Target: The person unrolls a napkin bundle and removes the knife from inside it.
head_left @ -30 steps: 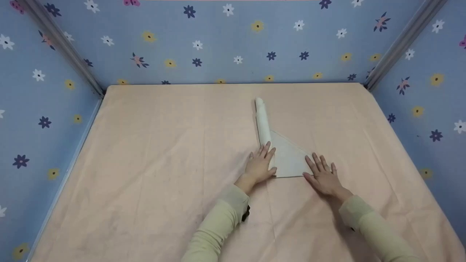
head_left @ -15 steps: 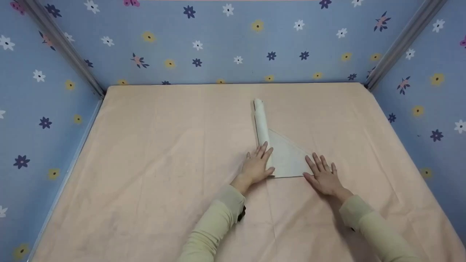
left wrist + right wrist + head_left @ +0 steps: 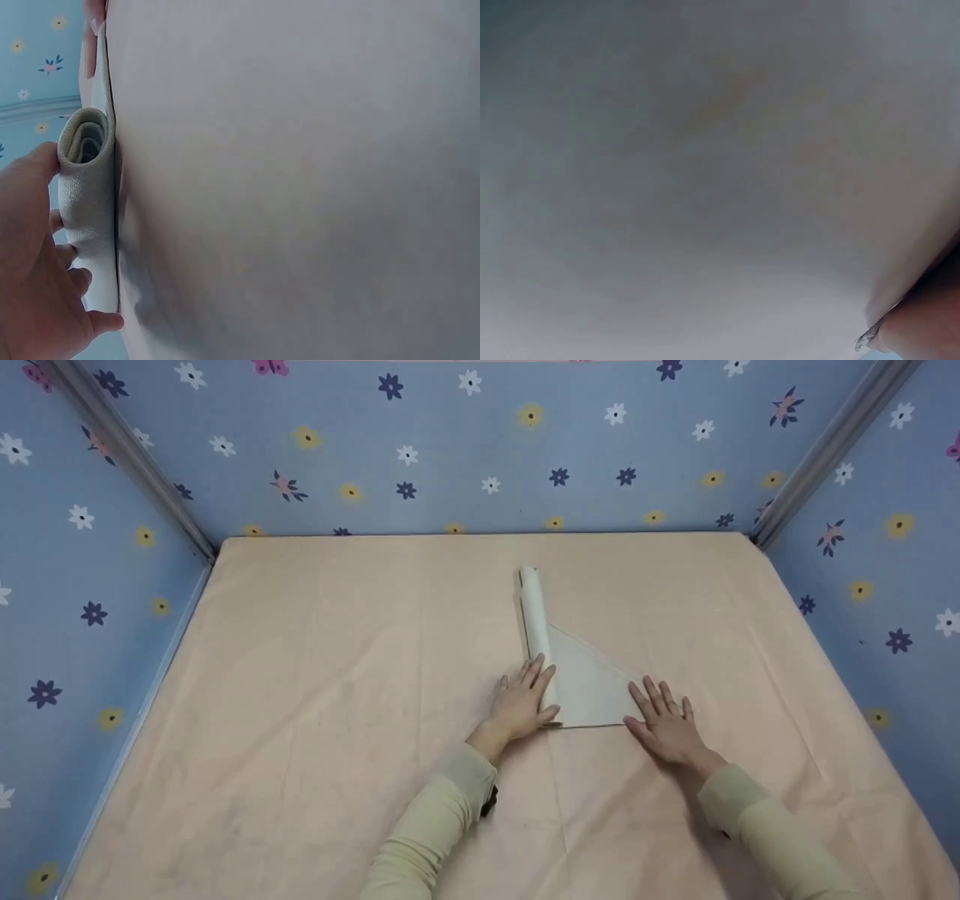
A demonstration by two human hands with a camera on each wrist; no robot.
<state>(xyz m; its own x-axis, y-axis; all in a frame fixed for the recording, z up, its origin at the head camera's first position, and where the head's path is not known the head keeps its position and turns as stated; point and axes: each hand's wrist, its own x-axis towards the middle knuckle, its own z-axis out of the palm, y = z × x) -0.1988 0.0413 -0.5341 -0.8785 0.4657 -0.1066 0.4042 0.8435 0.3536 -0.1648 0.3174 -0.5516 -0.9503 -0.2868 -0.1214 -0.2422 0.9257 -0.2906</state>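
A pale grey-green cloth (image 3: 589, 690) lies on the table, its left side wound into a long roll (image 3: 533, 607) and its right side flat, tapering to a corner. My left hand (image 3: 516, 706) rests along the near part of the roll, fingers extended and spread. In the left wrist view the roll's end (image 3: 87, 139) shows several layers, and my left thumb (image 3: 46, 159) touches it. My right hand (image 3: 669, 727) lies flat with spread fingers at the cloth's right corner. Only a bit of the right hand (image 3: 926, 326), with a ring, appears in the right wrist view.
A peach-coloured tablecloth (image 3: 337, 675) with light creases covers the table. Blue flowered panels (image 3: 465, 435) stand behind it and on both sides, with grey metal posts (image 3: 142, 465) at the back corners.
My left hand and the roll have shifted slightly left, and more of the flat cloth shows between the hands. The right hand has stayed in place.
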